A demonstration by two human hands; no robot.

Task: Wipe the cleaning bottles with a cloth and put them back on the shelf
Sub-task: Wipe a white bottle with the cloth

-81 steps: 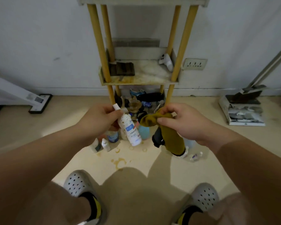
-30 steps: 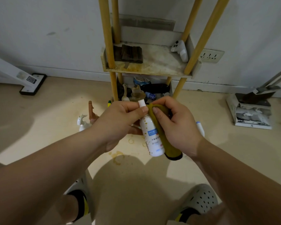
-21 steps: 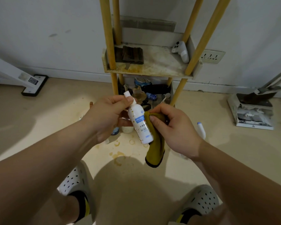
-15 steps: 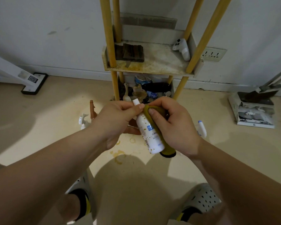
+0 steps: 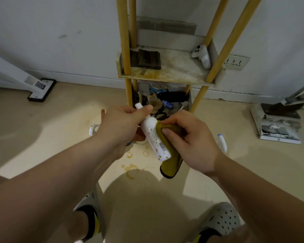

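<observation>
Likely light and slick, the bottle (image 5: 153,137) wants your left hand (image 5: 123,127) pinching its neck — as now — while your right hand (image 5: 191,141) curls the soft cloth (image 5: 172,162) round it.

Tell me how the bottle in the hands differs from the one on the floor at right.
The held bottle hangs tilted in the left hand, the cloth against it; the floor bottle lies untouched. The held bottle has a white cap and brown spots; the floor bottle has a blue tip. Both are white and off the shelf.
</observation>
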